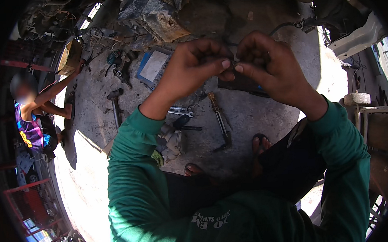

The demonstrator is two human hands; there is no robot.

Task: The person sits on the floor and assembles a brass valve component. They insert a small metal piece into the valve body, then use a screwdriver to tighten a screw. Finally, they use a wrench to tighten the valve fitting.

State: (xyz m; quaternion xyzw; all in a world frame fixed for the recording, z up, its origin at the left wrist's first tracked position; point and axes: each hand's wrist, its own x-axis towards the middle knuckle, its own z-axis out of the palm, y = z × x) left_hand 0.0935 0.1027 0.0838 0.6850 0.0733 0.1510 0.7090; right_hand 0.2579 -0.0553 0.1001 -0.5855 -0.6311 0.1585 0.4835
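Note:
Both my hands are raised in front of me, fingertips nearly meeting. My left hand [195, 66] has its thumb pressed against its curled fingers. In the same way, my right hand [273, 66] pinches with thumb and forefinger. Something small and dark seems to sit between the fingertips, too small to name. On the concrete floor beneath them lies a cutting torch [220, 119] with brass fittings. Several wrenches [180, 111] lie below my left wrist, beside a grey cast metal part [174, 141].
A hammer [115, 108] and a blue-edged tray [143, 66] lie left of my arms. Dirty vehicle parts [153, 15] hang across the far side. Another person [33, 112] crouches at the left, reaching toward a cardboard box [69, 57]. A metal stand [357, 99] is at the right.

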